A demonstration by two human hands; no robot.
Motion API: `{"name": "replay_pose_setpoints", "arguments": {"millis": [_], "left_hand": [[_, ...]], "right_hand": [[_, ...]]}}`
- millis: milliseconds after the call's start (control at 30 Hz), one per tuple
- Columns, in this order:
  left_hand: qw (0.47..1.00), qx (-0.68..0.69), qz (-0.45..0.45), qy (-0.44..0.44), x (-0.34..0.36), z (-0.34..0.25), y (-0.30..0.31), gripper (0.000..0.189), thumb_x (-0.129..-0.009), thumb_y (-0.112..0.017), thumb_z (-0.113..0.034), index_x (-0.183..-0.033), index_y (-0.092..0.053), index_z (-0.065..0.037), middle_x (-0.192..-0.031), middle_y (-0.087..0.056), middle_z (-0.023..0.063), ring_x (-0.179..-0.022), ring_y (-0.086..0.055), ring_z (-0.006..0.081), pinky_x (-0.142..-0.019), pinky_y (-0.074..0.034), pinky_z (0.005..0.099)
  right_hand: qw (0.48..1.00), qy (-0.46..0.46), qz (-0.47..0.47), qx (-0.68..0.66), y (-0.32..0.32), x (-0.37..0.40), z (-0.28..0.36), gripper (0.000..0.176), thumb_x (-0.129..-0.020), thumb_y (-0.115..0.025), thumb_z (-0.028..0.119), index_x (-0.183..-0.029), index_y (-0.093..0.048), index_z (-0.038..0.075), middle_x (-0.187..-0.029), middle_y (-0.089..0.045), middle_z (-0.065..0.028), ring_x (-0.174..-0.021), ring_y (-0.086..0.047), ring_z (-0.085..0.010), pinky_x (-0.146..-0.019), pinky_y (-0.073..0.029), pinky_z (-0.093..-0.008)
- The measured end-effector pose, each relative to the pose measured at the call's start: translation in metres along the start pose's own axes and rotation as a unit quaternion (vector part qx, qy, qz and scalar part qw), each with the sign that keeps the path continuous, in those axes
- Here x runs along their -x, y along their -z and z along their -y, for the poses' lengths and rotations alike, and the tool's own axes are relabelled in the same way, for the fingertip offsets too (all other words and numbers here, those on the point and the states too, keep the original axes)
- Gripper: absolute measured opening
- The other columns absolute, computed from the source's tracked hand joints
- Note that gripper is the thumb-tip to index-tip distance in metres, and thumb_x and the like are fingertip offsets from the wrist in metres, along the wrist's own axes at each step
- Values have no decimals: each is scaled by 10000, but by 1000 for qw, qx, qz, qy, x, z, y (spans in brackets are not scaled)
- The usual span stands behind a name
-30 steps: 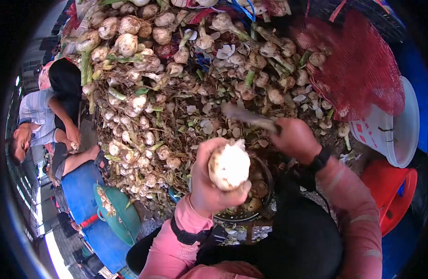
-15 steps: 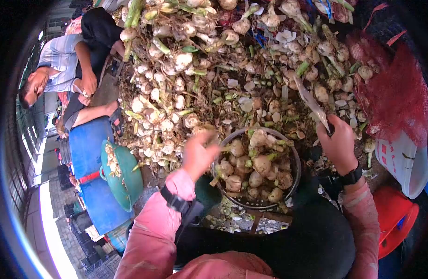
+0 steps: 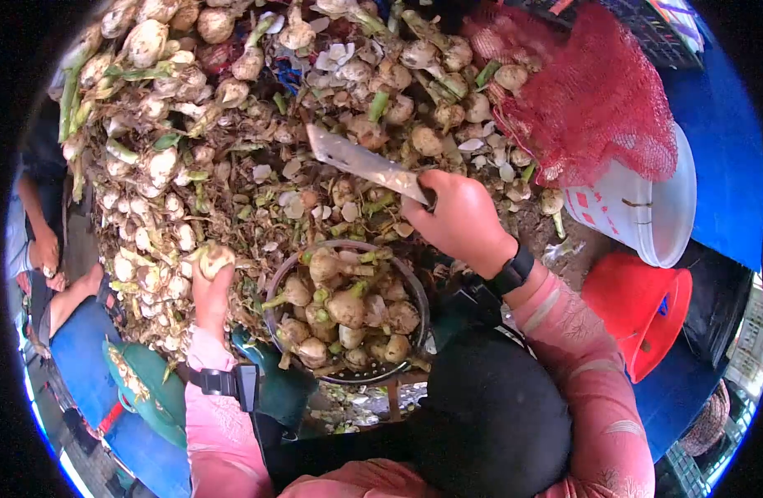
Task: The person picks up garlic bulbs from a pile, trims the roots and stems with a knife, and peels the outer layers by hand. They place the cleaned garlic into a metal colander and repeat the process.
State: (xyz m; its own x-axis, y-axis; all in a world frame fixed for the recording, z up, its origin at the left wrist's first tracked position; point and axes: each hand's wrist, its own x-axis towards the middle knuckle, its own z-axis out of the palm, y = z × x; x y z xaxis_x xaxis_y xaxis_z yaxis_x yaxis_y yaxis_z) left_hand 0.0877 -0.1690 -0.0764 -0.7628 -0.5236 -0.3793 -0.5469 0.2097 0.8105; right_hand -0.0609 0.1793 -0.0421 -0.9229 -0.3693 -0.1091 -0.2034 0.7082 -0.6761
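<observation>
A garlic bulb (image 3: 216, 260) with a green stalk is in the fingers of my left hand (image 3: 211, 296), at the near edge of a large heap of garlic (image 3: 161, 212). My right hand (image 3: 466, 222) grips a knife (image 3: 360, 163) by its handle, mostly hidden in the fist. The broad, dirt-spotted blade points left and away from me over loose peelings. Between my hands, close to my lap, stands a round perforated metal colander (image 3: 356, 379) filled with earthy garlic bulbs (image 3: 348, 307).
A red mesh sack (image 3: 601, 108) lies at the right beside a white bucket (image 3: 676, 195). Nearer me is a red bucket (image 3: 647, 319). At the left sits a green basin (image 3: 161, 407) with garlic bits, near another person's hand (image 3: 45, 253) and leg.
The camera view has turned to the right. My left hand went from beside the colander to the heap and now holds a garlic bulb. The knife blade lies closer to level across the view.
</observation>
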Motion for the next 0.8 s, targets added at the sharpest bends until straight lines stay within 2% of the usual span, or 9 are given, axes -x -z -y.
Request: {"name": "replay_pose_setpoints", "arguments": {"millis": [133, 200, 267, 367, 467, 533, 600, 733, 800], "left_hand": [[984, -3, 132, -118, 32, -120, -60, 556, -633, -602, -59, -1150, -402, -17, -1017, -524, 76, -908, -536, 153, -822, -431, 274], [937, -159, 81, -301, 56, -153, -82, 556, -645, -635, -82, -1147, -403, -21, -992, -525, 76, -906, -536, 152, -806, -445, 273], [946, -55, 121, -294, 70, -166, -100, 636, -624, -710, -103, -1145, -361, 3, -1045, -493, 109, -933, -534, 177, -812, -440, 290], [973, 114, 76, -187, 84, -162, -125, 651, -628, -750, -197, -1134, -385, -15, -1033, -500, 124, -936, -542, 187, -798, -444, 289], [972, -45, 45, -225, 95, -178, -137, 639, -623, -756, -208, -1125, -405, -27, -1012, -513, 110, -924, -545, 184, -787, -442, 280], [984, -12, 44, -173, 97, -180, -145, 640, -611, -765, -217, -1115, -417, -34, -991, -521, 101, -909, -545, 183, -776, -440, 281], [968, -40, 51, -241, 100, -185, -148, 541, -691, -674, -126, -1145, -394, -42, -1030, -497, 83, -899, -524, 156, -786, -440, 273], [972, 80, 122, -186, 95, -173, -142, 648, -621, -750, -180, -1133, -381, -34, -976, -513, 104, -877, -542, 183, -775, -443, 287], [906, -111, 52, -404, 93, -171, -142, 665, -603, -748, -139, -1118, -350, -4, -996, -479, 125, -870, -538, 185, -761, -451, 293]], "right_hand": [[997, 71, -17, 37, 14, 6, 20, 214, -644, -643, 224, -702, -542, 45, -639, -561, -141, -604, -574, -321, -556, -472, -392], [990, 131, -2, 45, 23, 14, 33, 215, -582, -662, 191, -688, -524, 66, -619, -543, -110, -571, -565, -298, -522, -461, -383], [976, 217, -6, 29, 35, 25, 41, 247, -511, -677, 174, -663, -504, 85, -583, -516, -83, -534, -550, -272, -487, -445, -374], [967, 253, -24, 12, 46, 31, 43, 271, -476, -674, 180, -655, -490, 94, -569, -496, -59, -501, -529, -250, -475, -430, -356], [955, 293, -40, -17, 47, 34, 40, 256, -486, -651, 184, -644, -471, 96, -554, -472, -46, -493, -516, -240, -480, -421, -343], [950, 309, -54, -3, 47, 35, 38, 239, -497, -637, 187, -637, -465, 99, -553, -471, -46, -496, -518, -237, -479, -418, -340], [951, 304, -52, -20, 47, 33, 32, 226, -501, -626, 183, -631, -462, 97, -550, -478, -58, -478, -510, -246, -461, -414, -351], [970, 239, -20, -27, 42, 28, 9, 184, -571, -636, 198, -639, -511, 80, -570, -530, -100, -523, -557, -293, -494, -454, -394], [998, 50, 27, 19, 26, 20, -22, 260, -575, -692, 203, -707, -547, 31, -663, -548, -165, -590, -537, -348, -530, -434, -410]]}}
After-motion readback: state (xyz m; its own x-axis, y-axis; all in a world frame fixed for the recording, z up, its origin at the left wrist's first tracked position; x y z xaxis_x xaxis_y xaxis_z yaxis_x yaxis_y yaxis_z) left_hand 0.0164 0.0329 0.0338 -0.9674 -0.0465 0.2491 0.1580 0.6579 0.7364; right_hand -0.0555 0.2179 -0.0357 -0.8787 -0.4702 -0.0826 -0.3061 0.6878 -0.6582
